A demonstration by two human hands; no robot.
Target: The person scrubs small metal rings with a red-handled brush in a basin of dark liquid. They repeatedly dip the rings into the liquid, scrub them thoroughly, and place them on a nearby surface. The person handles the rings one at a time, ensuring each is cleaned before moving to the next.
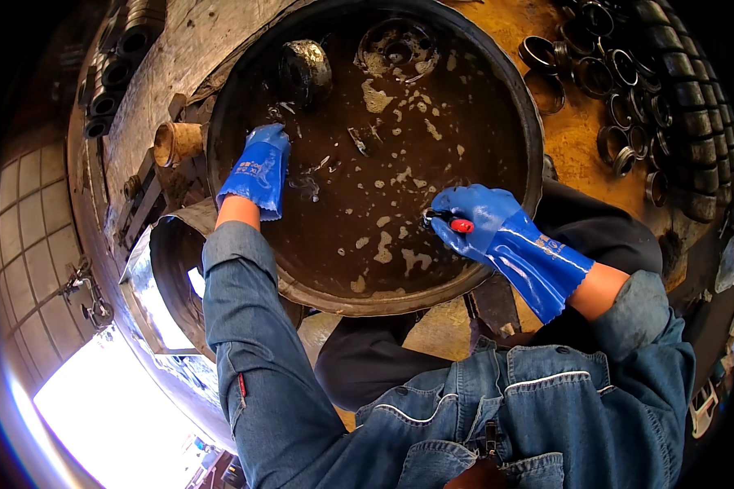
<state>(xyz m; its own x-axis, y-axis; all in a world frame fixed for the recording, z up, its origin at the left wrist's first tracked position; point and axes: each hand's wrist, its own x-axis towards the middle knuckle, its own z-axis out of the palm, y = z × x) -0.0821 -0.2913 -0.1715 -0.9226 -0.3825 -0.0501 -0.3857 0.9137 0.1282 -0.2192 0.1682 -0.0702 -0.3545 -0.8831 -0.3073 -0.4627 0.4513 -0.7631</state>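
A round basin (537,163) of murky brown liquid with patches of foam sits in front of me. My left hand (259,163), in a blue rubber glove, hangs over its left side. The fingers point away and I cannot make out whether they grip anything. Just beyond them a dark wet cylindrical metal part (306,72) stands partly in the liquid. My right hand (479,218), gloved likewise, is closed round a red and black handle (461,225) over the right side of the basin. What the handle belongs to is hidden. A round metal part with holes (395,49) lies at the far side.
Many dark metal rings (593,77) lie on the yellowish surface at the right, beside stacked ribbed black rings (700,122). Left of the basin are a rusty tube (178,144) and an open metal drum (171,277). More cylindrical parts (116,72) line the far left.
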